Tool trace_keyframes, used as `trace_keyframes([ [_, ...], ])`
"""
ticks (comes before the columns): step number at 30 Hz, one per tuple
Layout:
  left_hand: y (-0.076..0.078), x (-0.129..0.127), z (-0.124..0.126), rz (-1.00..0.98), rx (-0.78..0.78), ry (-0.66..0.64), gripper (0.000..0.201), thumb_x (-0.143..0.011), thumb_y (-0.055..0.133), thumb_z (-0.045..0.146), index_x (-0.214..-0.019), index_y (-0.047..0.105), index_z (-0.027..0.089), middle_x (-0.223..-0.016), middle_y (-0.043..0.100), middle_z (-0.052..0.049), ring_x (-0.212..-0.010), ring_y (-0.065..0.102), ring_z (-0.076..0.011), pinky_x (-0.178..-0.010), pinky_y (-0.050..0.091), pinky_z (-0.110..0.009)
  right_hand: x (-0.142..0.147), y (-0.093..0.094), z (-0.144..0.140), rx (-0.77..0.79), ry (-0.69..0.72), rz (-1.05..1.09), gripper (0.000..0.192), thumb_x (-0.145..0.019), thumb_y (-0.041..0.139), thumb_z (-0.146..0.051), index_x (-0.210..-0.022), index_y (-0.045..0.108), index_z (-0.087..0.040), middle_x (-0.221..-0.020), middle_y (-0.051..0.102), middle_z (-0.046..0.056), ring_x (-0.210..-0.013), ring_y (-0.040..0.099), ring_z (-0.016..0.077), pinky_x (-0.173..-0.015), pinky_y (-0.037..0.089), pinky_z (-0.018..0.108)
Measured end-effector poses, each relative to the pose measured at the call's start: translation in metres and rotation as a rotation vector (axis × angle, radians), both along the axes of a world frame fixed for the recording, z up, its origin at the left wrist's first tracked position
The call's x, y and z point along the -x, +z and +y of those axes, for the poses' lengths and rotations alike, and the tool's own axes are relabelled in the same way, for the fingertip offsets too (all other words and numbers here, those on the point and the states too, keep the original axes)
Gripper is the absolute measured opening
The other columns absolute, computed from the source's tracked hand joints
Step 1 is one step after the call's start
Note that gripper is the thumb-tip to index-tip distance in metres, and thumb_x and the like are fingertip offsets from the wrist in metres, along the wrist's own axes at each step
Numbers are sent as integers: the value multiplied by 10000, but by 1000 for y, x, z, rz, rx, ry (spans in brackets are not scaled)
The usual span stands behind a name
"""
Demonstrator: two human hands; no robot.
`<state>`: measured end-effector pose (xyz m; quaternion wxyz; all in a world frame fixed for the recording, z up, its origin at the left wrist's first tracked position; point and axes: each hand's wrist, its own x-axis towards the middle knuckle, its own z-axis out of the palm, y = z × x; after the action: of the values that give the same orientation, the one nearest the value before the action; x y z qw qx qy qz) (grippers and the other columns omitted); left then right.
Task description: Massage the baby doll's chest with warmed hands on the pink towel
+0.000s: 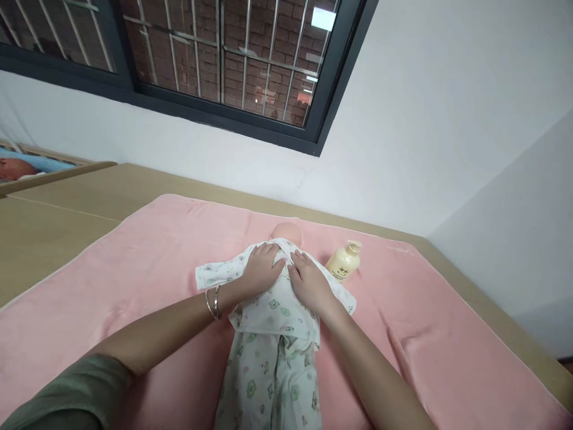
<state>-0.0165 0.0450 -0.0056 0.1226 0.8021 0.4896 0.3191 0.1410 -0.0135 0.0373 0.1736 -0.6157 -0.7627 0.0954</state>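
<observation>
A doll-like baby figure lies on the pink mat, its smooth bald head [287, 232] pointing away from me. It wears a white printed top [274, 310] and matching trousers [255, 376] with green motifs. My left hand [263, 267] rests flat on the upper chest at the left, fingers stretched toward the collar. On the right side of the chest lies my right hand [308, 280], its fingers also extended over the cloth near the neck. Both hands touch the top. A cream pump bottle [345, 261] leans beside the right sleeve.
The pink mat [170, 251] covers a wooden surface [58, 221] against a white wall [385, 149]. Above is a dark-framed window [250, 122] with bars. At the far left stands a blue-lined wooden crib [54, 164] with a reddish-brown object [17, 168] in it.
</observation>
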Motion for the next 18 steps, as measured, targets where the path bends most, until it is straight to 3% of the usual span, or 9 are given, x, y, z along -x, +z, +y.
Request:
trace_keyframes([
  [3, -8, -2, -3, -66, -45, 33, 453, -969, 383, 361, -1329, 551, 143, -1397, 583, -137, -1335, 478, -304, -1162, 319, -530, -10, -1, 12, -11, -47, 9, 509, -1032, 342, -383, -1442, 490, -120, -1519, 452, 152, -1456, 363, 280, -1193, 297, 451],
  [8, -16, -2, -4, -157, -106, 29, 395, -958, 399, 334, -1269, 600, 195, -1329, 636, -96, -1285, 521, -273, -1161, 333, -515, -18, -1, 18, -47, -65, 46, 456, -1032, 331, -395, -1311, 594, -148, -1413, 565, 152, -1379, 470, 275, -1145, 360, 447],
  [12, -19, -1, -6, -229, -122, 56, 379, -966, 378, 319, -1236, 605, 180, -1298, 651, -106, -1254, 540, -269, -1182, 292, -529, -11, -2, 10, -211, -110, 137, 507, -1001, 382, -356, -1430, 497, -111, -1534, 421, 178, -1459, 361, 284, -1189, 302, 487],
  [15, -20, -1, -7, -256, -125, 63, 366, -968, 374, 316, -1228, 594, 180, -1287, 655, -106, -1243, 545, -264, -1188, 278, -524, -1, -7, 6, -274, 9, 134, 548, -975, 425, -329, -1476, 448, -108, -1585, 334, 165, -1504, 269, 273, -1233, 197, 528],
  [18, -21, 0, -8, -254, -117, 61, 373, -983, 330, 307, -1235, 578, 187, -1286, 652, -102, -1242, 545, -253, -1194, 264, -519, 5, -13, 7, -198, 175, 109, 504, -968, 435, -318, -1429, 519, -135, -1562, 383, 140, -1510, 258, 255, -1240, 172, 537],
])
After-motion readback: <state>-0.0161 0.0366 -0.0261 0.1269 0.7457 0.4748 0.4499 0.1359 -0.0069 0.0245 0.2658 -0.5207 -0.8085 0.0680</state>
